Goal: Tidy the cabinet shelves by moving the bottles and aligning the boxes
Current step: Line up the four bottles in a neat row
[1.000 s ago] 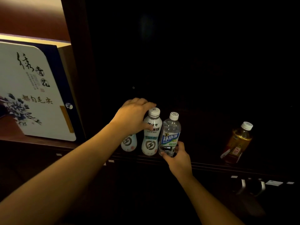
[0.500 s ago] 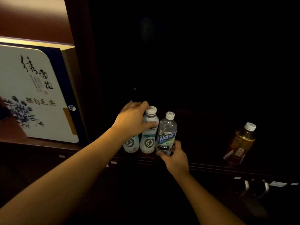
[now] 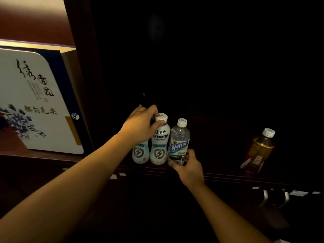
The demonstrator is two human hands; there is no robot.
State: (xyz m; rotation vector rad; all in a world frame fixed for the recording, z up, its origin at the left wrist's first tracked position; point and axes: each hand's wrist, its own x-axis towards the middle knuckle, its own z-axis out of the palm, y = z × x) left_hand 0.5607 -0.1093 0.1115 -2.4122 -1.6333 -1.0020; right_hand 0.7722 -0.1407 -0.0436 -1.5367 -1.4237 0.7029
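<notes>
Three bottles stand side by side at the left of a dark shelf [image 3: 219, 172]. My left hand [image 3: 140, 124] grips the neck of the middle white bottle [image 3: 159, 144] and covers the top of a shorter white bottle [image 3: 140, 152] left of it. To the right, my right hand [image 3: 188, 165] holds the base of a clear water bottle [image 3: 179, 142] with a blue label, touching the white one. An amber tea bottle [image 3: 259, 149] stands alone, tilted, at the shelf's right. A large white and blue box [image 3: 35, 100] leans in the left compartment.
A dark wooden divider [image 3: 84, 76] separates the box's lit compartment from the bottle shelf. The shelf interior behind the bottles is very dark. Metal handles [image 3: 273, 199] and small white labels sit below the shelf's front edge at right.
My right hand slid the water bottle left, closing it up against the white bottle. My left hand shifted up from the white bottle's shoulder to its neck.
</notes>
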